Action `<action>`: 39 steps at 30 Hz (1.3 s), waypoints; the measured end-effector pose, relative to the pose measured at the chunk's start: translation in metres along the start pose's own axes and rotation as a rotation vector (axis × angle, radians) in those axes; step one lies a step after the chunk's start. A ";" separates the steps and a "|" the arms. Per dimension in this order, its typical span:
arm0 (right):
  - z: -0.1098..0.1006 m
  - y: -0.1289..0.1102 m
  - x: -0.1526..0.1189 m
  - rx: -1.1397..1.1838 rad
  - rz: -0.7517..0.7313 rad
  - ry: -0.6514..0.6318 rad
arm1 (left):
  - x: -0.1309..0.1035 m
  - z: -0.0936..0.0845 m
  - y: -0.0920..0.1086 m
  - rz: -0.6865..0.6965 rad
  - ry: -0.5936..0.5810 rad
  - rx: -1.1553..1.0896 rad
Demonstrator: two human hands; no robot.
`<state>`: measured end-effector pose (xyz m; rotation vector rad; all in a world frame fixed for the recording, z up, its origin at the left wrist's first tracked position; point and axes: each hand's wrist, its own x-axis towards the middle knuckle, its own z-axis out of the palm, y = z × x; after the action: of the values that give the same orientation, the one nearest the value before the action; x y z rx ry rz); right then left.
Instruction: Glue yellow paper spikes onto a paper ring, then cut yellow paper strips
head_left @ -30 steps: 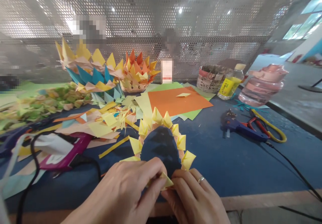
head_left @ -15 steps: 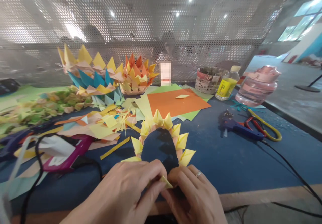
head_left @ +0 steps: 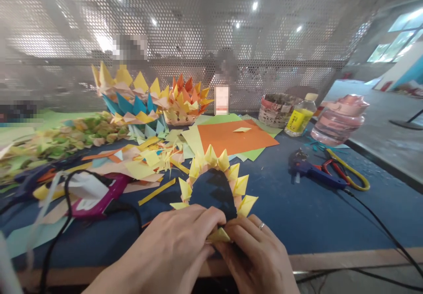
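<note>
A ring of folded paper (head_left: 233, 184), with pale yellow points around a pinkish band, stands at the near edge of the table. My left hand (head_left: 178, 245) is closed on its near side, thumb and forefinger pinching by a yellow folded point (head_left: 219, 236). Close beside it, my right hand (head_left: 256, 252), with a ring on one finger, is closed on the same near part of the band. Both hands' fingertips are partly hidden, and so is the part of the band under them.
Paper scraps (head_left: 142, 166) and a magenta tool (head_left: 101, 199) with a black cord lie left. Orange paper (head_left: 231, 137) lies ahead, finished paper rings (head_left: 132, 96) behind. At right are a glue gun (head_left: 315, 170), yellow-handled scissors (head_left: 352, 175), a bottle (head_left: 299, 118) and a pink jug (head_left: 340, 120).
The view has shifted slightly left. The yellow point between my fingers shows more broadly, and my hands have moved slightly against the band. Both keep their grip.
</note>
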<state>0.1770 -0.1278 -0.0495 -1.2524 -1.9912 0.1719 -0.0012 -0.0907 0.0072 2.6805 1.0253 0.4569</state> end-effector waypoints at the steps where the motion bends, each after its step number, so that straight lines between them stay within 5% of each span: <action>1: 0.000 0.000 0.000 0.002 0.008 0.001 | 0.000 0.001 0.000 0.007 0.009 0.020; 23: -0.007 -0.004 -0.005 0.017 0.053 -0.045 | 0.003 0.009 -0.001 -0.071 -0.035 -0.010; 39: -0.005 -0.004 -0.005 0.007 0.030 -0.030 | 0.006 -0.002 0.006 -0.031 -0.011 -0.082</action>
<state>0.1784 -0.1357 -0.0467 -1.2826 -1.9961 0.2130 0.0063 -0.0905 0.0120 2.5885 1.0214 0.4669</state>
